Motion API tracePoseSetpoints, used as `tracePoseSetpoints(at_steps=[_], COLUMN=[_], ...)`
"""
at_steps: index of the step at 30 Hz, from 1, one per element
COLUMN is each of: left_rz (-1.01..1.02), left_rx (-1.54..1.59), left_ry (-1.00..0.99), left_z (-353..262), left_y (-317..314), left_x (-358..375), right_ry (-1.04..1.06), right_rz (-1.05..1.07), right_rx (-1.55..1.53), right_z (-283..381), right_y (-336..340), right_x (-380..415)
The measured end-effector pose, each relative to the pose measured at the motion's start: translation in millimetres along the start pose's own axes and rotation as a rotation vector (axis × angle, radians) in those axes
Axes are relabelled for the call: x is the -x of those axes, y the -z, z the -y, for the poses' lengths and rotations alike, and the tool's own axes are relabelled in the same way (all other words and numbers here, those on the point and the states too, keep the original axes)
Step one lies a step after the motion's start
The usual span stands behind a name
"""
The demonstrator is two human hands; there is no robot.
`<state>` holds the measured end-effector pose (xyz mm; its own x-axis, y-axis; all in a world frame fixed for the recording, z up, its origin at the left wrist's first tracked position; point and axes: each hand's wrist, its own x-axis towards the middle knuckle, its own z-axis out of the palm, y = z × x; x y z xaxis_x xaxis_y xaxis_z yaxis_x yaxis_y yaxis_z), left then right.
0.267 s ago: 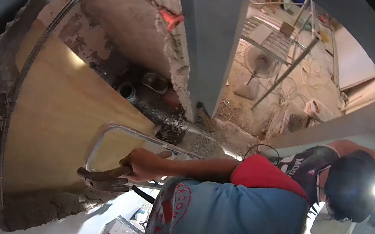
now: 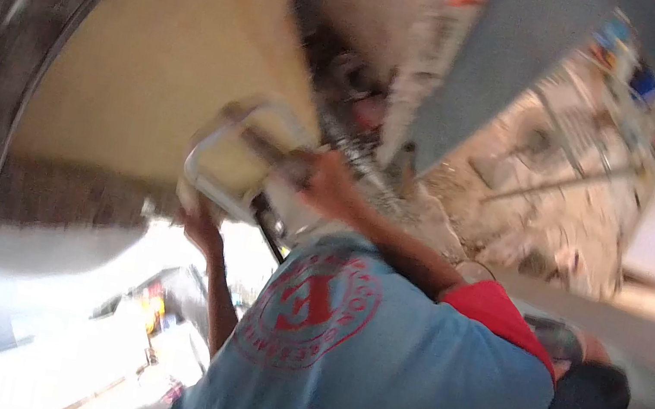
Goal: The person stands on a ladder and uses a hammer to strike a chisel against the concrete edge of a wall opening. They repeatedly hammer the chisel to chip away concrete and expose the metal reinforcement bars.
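Note:
My right hand [image 2: 323,182] is closed round the handle of a hammer-like tool [image 2: 256,139], whose far end is blurred and points to the upper left. The tool crosses over a pale, rounded metal-looking frame [image 2: 200,156]. Near the lower left corner of that frame is my left hand [image 2: 201,226], raised with its fingers towards a tan board [image 2: 151,60]. Motion blur smears its fingers, and whether they touch the frame or hold anything is unclear.
Rough masonry [image 2: 66,198] edges the board. A grey post [image 2: 502,60] stands right of the broken wall, with rubble ground [image 2: 526,169] beyond it. Another person [image 2: 589,408] is bent over at the lower right. Containers [image 2: 152,305] lie at the lower left.
The view has turned and blurred. My right hand and the tool now appear higher in the picture. My left hand and forearm have come into clearer view, apart from the tool.

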<state>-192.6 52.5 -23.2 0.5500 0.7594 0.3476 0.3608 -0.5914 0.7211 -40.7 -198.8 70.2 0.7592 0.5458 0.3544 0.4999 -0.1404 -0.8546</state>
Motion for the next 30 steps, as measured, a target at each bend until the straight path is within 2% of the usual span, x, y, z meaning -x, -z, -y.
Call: tracePoseSetpoints(at_steps=[1,2,3,4,5,6,7,9,10,11,13,14,15,16,17,19,22,26,28,30], left_rz=[-0.149,-0.119,-0.106,-0.016,0.041,-0.042,-0.038,0.007,-0.011,-0.005,0.003,0.197,0.397,0.379,0.378,0.437,0.398,0.397,0.267,0.310], left_rx=[0.038,-0.016,-0.050,-0.145,-0.099,-0.181,-0.086,-0.106,-0.102,-0.151,-0.208,-0.372,-0.531,-0.510,-0.512,-0.601,-0.667,-0.711,-0.753,-0.708], left_ry=[-0.126,-0.077,0.064,-0.062,-0.004,-0.257,-0.269,-0.196,-0.186,-0.218,-0.232,-0.205,-0.174,-0.201,-0.188,-0.261,-0.339,-0.317,-0.435,-0.412], left_z=[-23.5,-45.4,-79.9,-92.6,-114.4,-120.0,-130.7,-129.6,-133.8,-137.7,-137.7,-133.7,-129.7,-124.8,-123.2,-121.3,-120.8,-119.1,-115.2,-114.4], left_y=[-3.2,4.1,8.4,10.7,8.9,2.5,-0.6,-10.3,-12.5,-10.9,-9.4,-12.3,-15.8,-22.1,-23.1,-24.5,-28.8,-33.2,-33.2,-32.6], left_x=[-11.7,-25.3,-37.3,-43.1,-46.6,-49.0,-48.3,-43.7,-52.8,-65.0,-86.1,-98.4,-106.0,-107.1,-108.0,-116.4,-111.5,-113.9,-111.0,-113.1], right_ry=[-0.179,-0.090,-0.166,-0.256,-0.268,-0.291,-0.290,-0.416,-0.468,-0.456,-0.306,-0.311,-0.196,-0.078,-0.079,-0.267,-0.311,-0.295,-0.395,-0.395], right_rz=[0.043,-0.102,-0.111,-0.127,-0.161,-0.196,-0.175,-0.127,-0.165,-0.152,-0.144,-0.128,-0.137,-0.145,-0.132,0.097,0.181,0.208,0.229,0.235], right_rx=[-0.085,-0.100,-0.104,-0.092,-0.113,-0.131,-0.128,-0.306,-0.363,-0.363,-0.141,-0.139,-0.055,0.026,0.025,0.014,0.029,0.102,-0.022,-0.014], right_z=[18.4,18.4,17.9,15.8,7.0,-0.8,-10.7,-29.1,-14.0,-15.7,-20.6,-21.9,-23.9,-23.9,-14.5,6.5,12.9,-0.4,-9.6,-15.1], right_y=[10.7,8.6,10.7,15.0,11.9,10.7,13.6,15.3,15.4,13.9,11.8,9.6,8.4,7.5,9.7,14.1,-2.5,-25.8,-35.2,-35.1], right_x=[-3.6,-5.6,-5.0,-3.2,-1.8,-1.1,-0.9,-3.2,-10.2,-20.5,-32.3,-40.3,-52.1,-62.8,-73.3,-99.3,-119.3,-120.8,-116.6,-123.5])
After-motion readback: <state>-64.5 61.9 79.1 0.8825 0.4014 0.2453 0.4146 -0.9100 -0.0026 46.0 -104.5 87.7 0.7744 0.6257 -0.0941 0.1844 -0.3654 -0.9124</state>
